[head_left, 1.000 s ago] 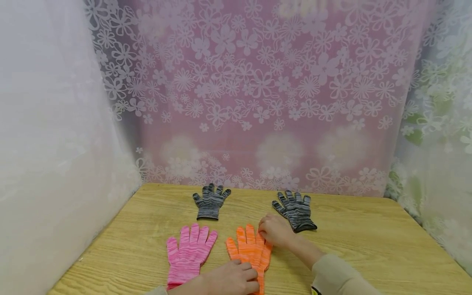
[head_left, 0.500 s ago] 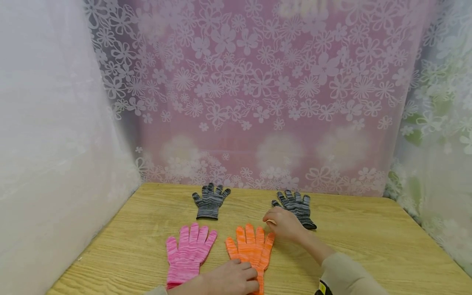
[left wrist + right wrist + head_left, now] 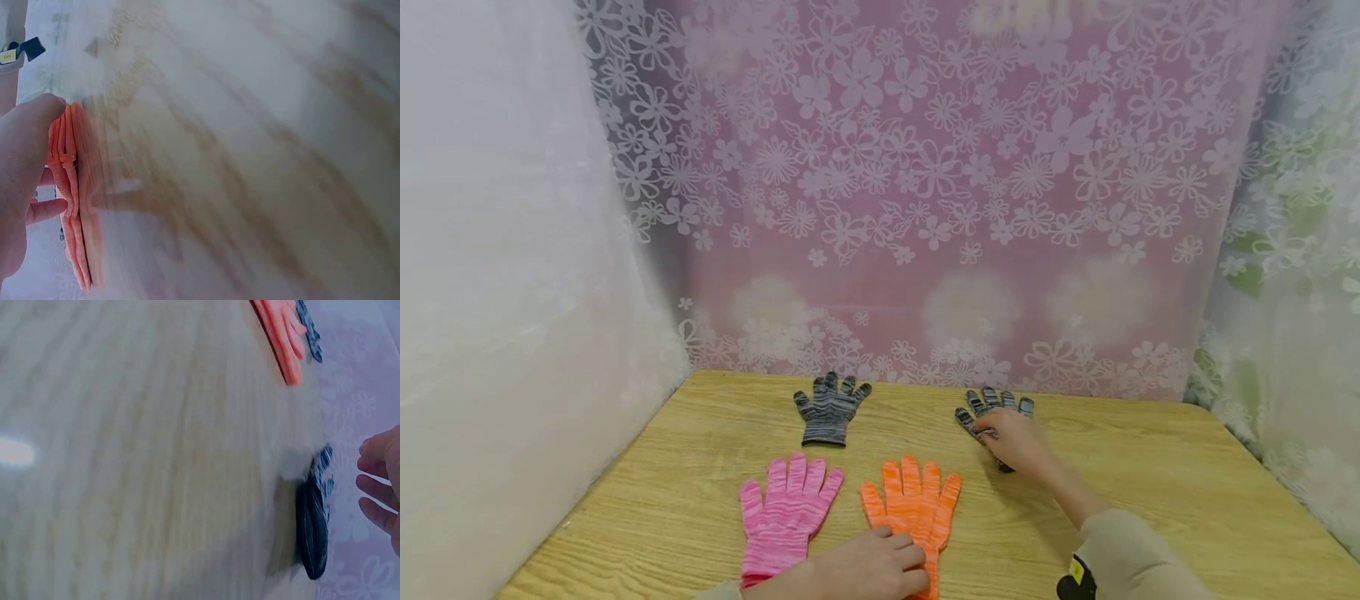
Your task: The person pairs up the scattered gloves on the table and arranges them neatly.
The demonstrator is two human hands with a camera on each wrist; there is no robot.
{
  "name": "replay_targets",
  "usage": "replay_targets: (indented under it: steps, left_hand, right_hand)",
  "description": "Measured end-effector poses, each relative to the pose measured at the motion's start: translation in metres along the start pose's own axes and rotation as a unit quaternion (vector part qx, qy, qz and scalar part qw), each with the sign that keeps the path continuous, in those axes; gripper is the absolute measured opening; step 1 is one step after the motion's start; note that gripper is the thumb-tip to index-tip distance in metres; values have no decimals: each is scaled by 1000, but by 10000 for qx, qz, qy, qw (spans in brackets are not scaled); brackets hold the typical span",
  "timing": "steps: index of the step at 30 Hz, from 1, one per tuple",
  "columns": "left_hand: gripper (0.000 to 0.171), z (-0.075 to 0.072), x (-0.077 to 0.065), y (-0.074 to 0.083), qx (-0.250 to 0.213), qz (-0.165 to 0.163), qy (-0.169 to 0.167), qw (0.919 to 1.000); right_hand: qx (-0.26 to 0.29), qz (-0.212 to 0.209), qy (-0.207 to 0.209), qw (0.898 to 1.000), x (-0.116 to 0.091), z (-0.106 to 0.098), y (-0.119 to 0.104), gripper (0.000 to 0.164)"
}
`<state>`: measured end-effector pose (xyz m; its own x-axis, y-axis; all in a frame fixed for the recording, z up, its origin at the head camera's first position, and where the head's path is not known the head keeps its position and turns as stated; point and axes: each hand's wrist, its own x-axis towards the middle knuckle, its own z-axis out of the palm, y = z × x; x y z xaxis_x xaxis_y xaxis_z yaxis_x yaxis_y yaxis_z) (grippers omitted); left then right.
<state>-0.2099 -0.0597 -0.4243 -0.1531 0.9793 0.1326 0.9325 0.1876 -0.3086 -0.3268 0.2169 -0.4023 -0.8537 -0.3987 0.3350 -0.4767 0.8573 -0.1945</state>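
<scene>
My left hand point(image 3: 872, 567) rests on the cuff end of an orange knit glove point(image 3: 912, 493). In the left wrist view its thumb and fingers touch the layered orange fabric point(image 3: 72, 187), which lies flat. My right hand point(image 3: 1018, 442) hovers over the right-hand black-and-grey knit glove point(image 3: 976, 404), covering most of its palm and cuff in the head view. From the right wrist, that hand point(image 3: 384, 481) shows loosely bent fingers, with a gap between them and the dark glove point(image 3: 312, 531).
A pink knit glove point(image 3: 786, 512) lies left of the orange one, fingers pointing away. Another black-and-grey glove point(image 3: 829, 412) is at the back left. The wood-grain table point(image 3: 1150, 475) ends at a pink flowered curtain point(image 3: 940, 208), with a pale sheet point(image 3: 527, 292) at the left.
My right hand has left the orange glove's outer fingertip and moved right and back over the dark glove. The orange glove's outer finger now points further out. My left hand has stayed put.
</scene>
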Motion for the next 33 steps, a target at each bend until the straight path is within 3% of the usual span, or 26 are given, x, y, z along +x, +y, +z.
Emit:
replay_targets:
  steps: [4,10,14,20,33]
  left_hand:
    - [26,0,1,-1,-38,5,-90,10000]
    - [26,-1,1,-1,-50,18,-112,9999]
    - [27,-1,1,-1,-82,23,-122,9999]
    - [26,-3,1,-2,-167,27,-126,9998]
    - [27,-3,2,-2,-156,29,-171,9997]
  right_hand:
    - [156,298,-461,9984,0,-7,17,20]
    - [-45,630,-1132,9916,-5,-14,35,28]
    - [-187,411,-1272,9908,-9,-18,41,34]
    - [-211,-27,-1644,9862,-11,-16,47,28]
    - [-614,-340,-1281,9893,-17,-4,47,23]
